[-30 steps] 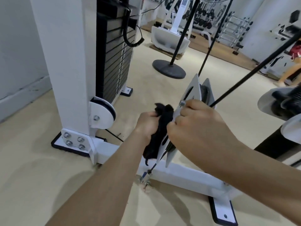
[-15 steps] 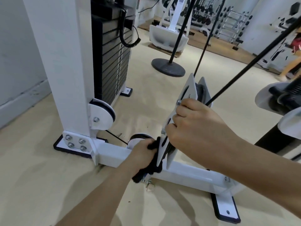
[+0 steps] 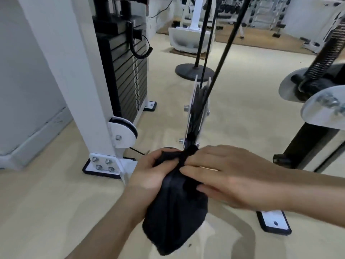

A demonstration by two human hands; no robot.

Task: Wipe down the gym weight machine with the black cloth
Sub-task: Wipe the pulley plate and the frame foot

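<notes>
The black cloth hangs bunched between both hands, low in the middle of the view. My left hand grips its upper left part. My right hand pinches the cloth's top with its fingertips, just below the white pulley bracket of the weight machine. Black cables run up from that bracket. The machine's white upright column and black weight stack stand to the left. The cloth hides most of the white base bar.
A white pulley wheel and a bolted foot plate sit at the column's base. A black round stand base lies on the beige floor behind. Another machine's padded part juts in at the right. More white equipment stands at the back.
My right hand has left the pulley bracket and come down onto the cloth. The cloth has come off the bracket and now hangs open between both hands, nearer to me.
</notes>
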